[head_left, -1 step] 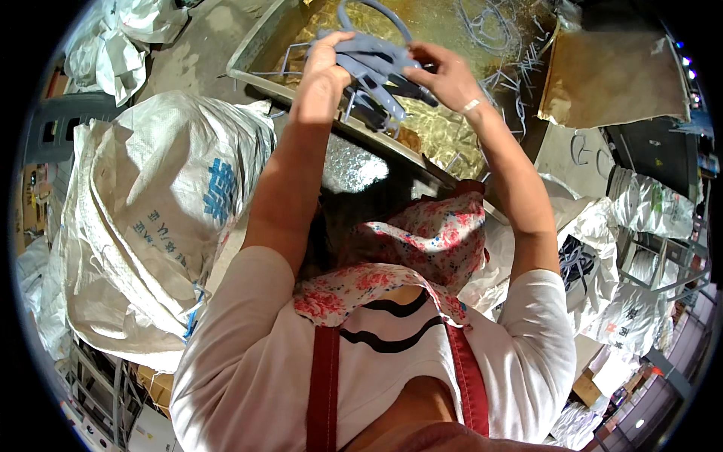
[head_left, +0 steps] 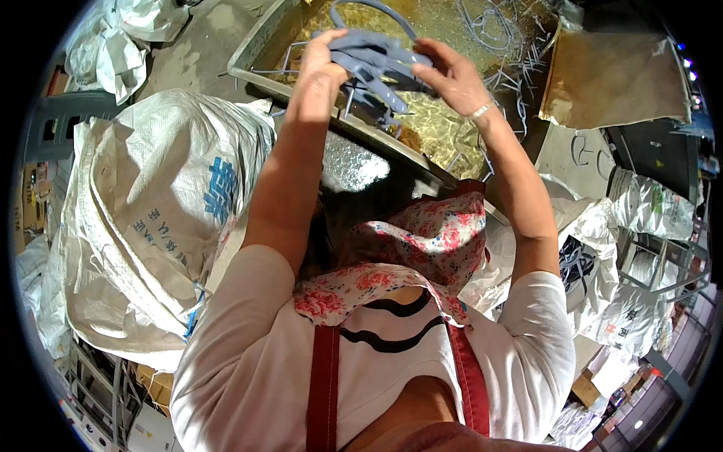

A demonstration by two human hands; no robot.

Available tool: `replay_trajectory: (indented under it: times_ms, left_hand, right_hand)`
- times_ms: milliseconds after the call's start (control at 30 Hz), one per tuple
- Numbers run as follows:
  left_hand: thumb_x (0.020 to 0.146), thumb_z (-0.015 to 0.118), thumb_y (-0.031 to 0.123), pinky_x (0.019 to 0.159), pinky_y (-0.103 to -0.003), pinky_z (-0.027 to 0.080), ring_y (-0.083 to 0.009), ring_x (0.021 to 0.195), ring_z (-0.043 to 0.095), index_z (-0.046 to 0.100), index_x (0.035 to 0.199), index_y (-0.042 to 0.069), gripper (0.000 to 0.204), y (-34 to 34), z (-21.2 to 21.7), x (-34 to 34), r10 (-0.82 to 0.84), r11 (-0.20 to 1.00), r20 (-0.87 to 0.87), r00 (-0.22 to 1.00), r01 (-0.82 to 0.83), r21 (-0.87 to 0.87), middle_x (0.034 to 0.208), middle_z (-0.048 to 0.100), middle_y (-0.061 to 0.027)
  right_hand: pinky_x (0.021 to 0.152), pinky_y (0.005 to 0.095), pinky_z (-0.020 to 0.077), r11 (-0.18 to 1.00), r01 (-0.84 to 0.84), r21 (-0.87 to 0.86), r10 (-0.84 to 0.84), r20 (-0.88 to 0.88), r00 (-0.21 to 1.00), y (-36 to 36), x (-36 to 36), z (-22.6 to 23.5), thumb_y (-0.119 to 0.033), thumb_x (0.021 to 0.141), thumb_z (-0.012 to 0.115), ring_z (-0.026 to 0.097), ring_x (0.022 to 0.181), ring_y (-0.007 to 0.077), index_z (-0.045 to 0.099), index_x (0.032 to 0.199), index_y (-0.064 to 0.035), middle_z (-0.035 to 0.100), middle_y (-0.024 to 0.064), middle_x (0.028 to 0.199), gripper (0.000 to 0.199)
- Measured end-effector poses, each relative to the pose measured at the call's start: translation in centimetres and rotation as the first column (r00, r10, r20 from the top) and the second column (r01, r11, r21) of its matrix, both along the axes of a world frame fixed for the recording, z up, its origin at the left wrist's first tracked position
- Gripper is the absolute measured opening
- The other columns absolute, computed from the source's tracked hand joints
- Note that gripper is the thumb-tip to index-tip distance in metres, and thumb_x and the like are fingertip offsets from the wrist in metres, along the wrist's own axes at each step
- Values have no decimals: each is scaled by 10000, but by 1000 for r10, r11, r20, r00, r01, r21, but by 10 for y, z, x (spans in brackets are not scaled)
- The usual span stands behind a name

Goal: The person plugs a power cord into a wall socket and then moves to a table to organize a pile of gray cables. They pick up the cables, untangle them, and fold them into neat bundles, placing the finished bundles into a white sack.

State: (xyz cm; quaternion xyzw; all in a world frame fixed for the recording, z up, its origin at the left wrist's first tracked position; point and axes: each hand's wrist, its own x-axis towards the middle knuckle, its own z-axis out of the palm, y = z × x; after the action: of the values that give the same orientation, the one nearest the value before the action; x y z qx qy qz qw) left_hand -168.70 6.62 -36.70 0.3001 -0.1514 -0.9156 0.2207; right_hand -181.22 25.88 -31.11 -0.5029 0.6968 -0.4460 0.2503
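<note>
My left hand (head_left: 320,71) and my right hand (head_left: 452,75) are both raised and closed on one bundle of grey-blue moulded plastic pieces (head_left: 376,56), one hand on each side. A curved loop of the same plastic sticks up from the bundle's top. The bundle hangs above a shallow metal tray (head_left: 294,98), whose yellowish inside holds several loose grey plastic strands (head_left: 489,30). A thin bracelet shows on my right wrist.
A large white woven sack (head_left: 151,211) stands at my left, close to the tray. More filled sacks (head_left: 648,203) lie at the right. A brown cardboard sheet (head_left: 610,75) is at the upper right. A floral cloth (head_left: 429,241) hangs at my chest.
</note>
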Motion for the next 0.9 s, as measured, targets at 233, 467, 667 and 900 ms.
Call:
replay_trajectory:
  times_ms: [233, 467, 667, 900]
  left_hand:
    - [765, 535, 159, 697, -479, 471, -307, 783, 596, 547, 912, -19, 231, -1, 1, 0, 11, 999, -37, 999, -9, 35, 902, 611, -157]
    - [798, 485, 200, 756, -460, 460, -292, 883, 586, 581, 986, 3, 289, 7, 24, 5, 28, 999, -58, 998, -30, -33, 972, 617, -120]
    - [820, 457, 202, 808, -432, 445, -280, 890, 586, 570, 987, -18, 299, 18, 20, 2, 78, 996, -38, 996, -76, 50, 957, 624, -127]
    - [820, 500, 166, 756, -427, 485, -284, 839, 595, 547, 985, -9, 245, 44, 34, -8, 150, 981, -52, 987, -142, 134, 952, 616, -129]
  right_hand:
    - [1007, 394, 276, 948, 230, -217, -256, -100, 961, -23, 50, -7, -532, 868, 355, 332, 1227, 377, 232, 1313, 25, 295, 234, 1355, 724]
    - [982, 398, 311, 945, 267, -189, -226, 217, 950, -1, 53, 7, -339, 881, 457, 410, 1178, 331, 344, 1246, 43, 381, 224, 1297, 540]
    - [1032, 333, 248, 812, 186, -553, -299, -120, 947, -28, 51, -11, -187, 872, 439, 306, 1273, 265, 191, 1354, 34, 308, 176, 1376, 585]
    - [992, 369, 312, 900, 244, -362, -299, -102, 949, -61, 63, 5, -374, 915, 343, 353, 1240, 318, 355, 1290, 33, 406, 203, 1300, 553]
